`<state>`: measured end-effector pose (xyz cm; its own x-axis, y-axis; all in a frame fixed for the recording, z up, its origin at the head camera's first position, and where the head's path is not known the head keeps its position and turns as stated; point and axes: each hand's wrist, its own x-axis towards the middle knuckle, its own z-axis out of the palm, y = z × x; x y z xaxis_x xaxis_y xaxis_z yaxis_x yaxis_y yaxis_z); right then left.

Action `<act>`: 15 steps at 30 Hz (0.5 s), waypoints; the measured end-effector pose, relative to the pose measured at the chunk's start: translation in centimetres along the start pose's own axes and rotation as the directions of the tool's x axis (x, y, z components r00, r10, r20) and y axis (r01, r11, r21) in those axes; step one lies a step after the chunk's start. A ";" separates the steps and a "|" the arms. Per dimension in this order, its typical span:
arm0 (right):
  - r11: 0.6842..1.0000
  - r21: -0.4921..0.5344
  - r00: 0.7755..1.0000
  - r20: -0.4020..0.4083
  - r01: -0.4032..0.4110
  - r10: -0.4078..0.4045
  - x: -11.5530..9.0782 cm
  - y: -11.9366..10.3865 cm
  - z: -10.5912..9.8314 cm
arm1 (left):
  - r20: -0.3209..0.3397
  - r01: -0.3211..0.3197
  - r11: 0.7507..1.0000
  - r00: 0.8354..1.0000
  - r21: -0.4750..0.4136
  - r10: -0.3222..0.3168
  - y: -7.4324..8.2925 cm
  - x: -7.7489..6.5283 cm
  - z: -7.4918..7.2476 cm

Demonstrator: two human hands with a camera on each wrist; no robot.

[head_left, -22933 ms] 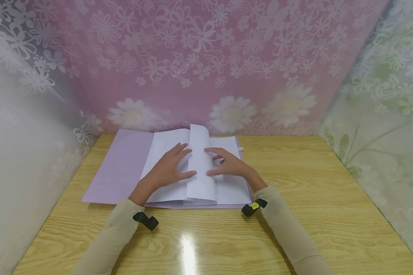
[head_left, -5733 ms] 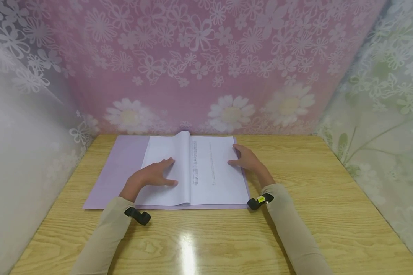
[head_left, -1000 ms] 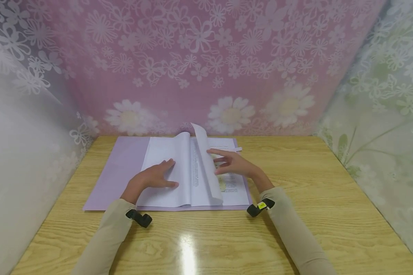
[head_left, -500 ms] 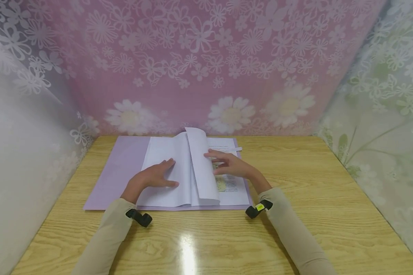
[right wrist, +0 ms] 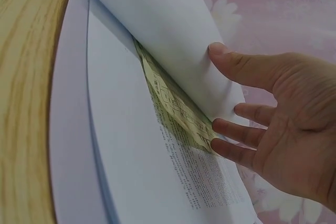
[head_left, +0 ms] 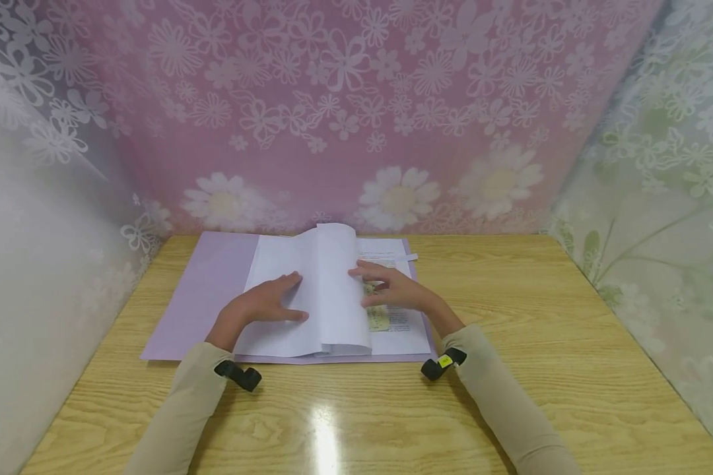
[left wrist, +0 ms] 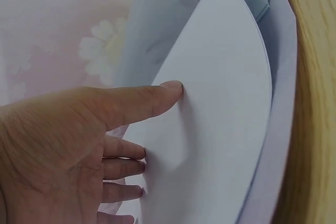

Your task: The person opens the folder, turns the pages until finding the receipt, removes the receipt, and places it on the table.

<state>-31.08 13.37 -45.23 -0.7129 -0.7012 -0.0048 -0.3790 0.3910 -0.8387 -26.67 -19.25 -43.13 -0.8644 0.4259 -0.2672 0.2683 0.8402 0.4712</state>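
A lilac folder (head_left: 204,297) lies spread on the table, with white sheets inside. My left hand (head_left: 258,309) rests on the turned left-hand sheets, thumb and fingers stretched out; the left wrist view shows its thumb touching the white page (left wrist: 220,77). A curved page (head_left: 339,284) stands partly turned over the middle. Against its right side, my right hand (head_left: 401,288) presses with extended fingers; in the right wrist view the thumb touches this page. Beneath is a printed sheet (head_left: 401,323) with a yellow-green patch bearing line drawings (right wrist: 176,103); I cannot tell whether it is a separate slip.
A small white tab (head_left: 412,257) sticks out at the folder's right edge. The wooden table (head_left: 511,290) extends in front and to the right. A pink flowered backdrop (head_left: 285,158) rises right behind the folder, with pale flowered sheets at both sides.
Over the last second the page has swung left, from near-upright to curving over the middle, the right hand moving left with it. More of the yellow-green patch shows. The left hand has stayed put.
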 end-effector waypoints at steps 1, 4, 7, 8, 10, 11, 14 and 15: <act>1.000 -0.003 1.000 0.000 -0.002 0.002 0.0 0.0 0.0 | -0.007 -0.003 1.000 1.000 -0.003 0.003 0.1 -0.1 -0.1; 1.000 -0.013 1.000 -0.002 -0.004 0.004 0.0 -0.1 0.1 | -0.027 -0.017 1.000 1.000 -0.006 0.017 0.3 -0.3 -0.3; 1.000 -0.027 1.000 -0.004 -0.010 0.010 0.0 0.0 0.1 | -0.042 -0.036 0.999 0.998 -0.008 0.035 0.4 -0.4 -0.6; 1.000 -0.028 1.000 -0.004 -0.013 0.013 0.0 -0.1 0.2 | -0.045 -0.040 0.999 0.998 -0.008 0.040 0.4 -0.4 -0.6; 0.999 -0.038 1.000 -0.005 -0.015 0.015 0.0 -0.1 0.2 | -0.050 -0.048 0.999 0.998 -0.008 0.048 0.4 -0.4 -0.7; 0.999 -0.041 1.000 -0.006 -0.017 0.016 0.0 -0.1 0.2 | -0.054 -0.053 0.999 0.997 -0.005 0.053 0.5 -0.4 -0.7; 0.999 -0.050 1.000 -0.007 -0.012 0.011 -0.1 -0.3 0.3 | -0.073 -0.063 0.998 0.995 -0.001 0.063 0.7 -0.4 -0.8; 0.999 -0.051 1.000 -0.007 -0.010 0.009 -0.1 -0.3 0.3 | -0.084 -0.069 0.998 0.994 0.007 0.069 0.8 -0.4 -0.8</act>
<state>-30.72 13.12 -45.10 -0.7206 -0.6933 -0.0086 -0.4017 0.4275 -0.8099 -26.40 -19.03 -41.99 -0.8763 0.4536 -0.1626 0.3302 0.8110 0.4829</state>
